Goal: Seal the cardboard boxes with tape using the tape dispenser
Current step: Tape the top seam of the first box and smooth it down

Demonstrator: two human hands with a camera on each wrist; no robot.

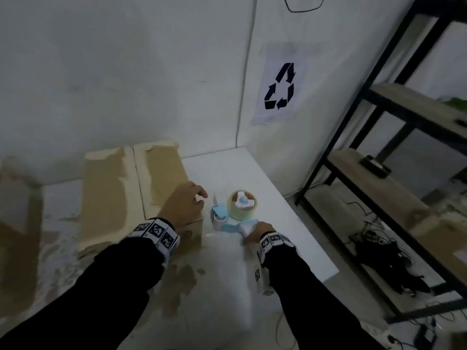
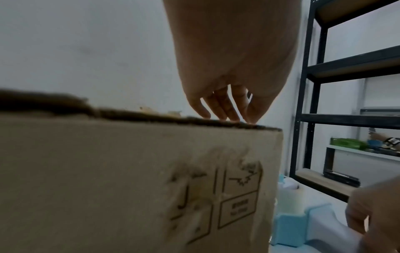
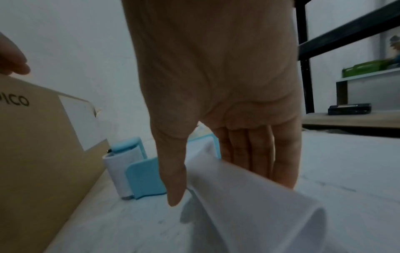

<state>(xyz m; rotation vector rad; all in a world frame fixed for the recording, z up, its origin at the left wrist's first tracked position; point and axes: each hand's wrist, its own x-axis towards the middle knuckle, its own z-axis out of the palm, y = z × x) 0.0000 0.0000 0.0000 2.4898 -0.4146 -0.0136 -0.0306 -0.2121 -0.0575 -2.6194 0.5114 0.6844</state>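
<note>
A cardboard box (image 1: 113, 198) with its top flaps folded down stands on the white table (image 1: 285, 218). My left hand (image 1: 185, 204) rests on the box's near right corner, its fingertips (image 2: 225, 114) touching the top edge of the box (image 2: 108, 179). Just right of the box, a blue and white tape dispenser (image 1: 237, 208) lies on its side with a clear tape roll (image 1: 249, 210) on it. My right hand (image 1: 260, 231) holds its white handle (image 3: 249, 205), thumb on one side and fingers on the other. The dispenser's blue head (image 3: 142, 176) sits beside the box (image 3: 32, 145).
Another brown box (image 1: 17, 223) stands at the far left, blurred. A black metal shelf rack (image 1: 379, 173) stands to the right of the table, with dark cables (image 1: 384, 253) on the floor under it. The wall carries a recycling sign (image 1: 279, 87).
</note>
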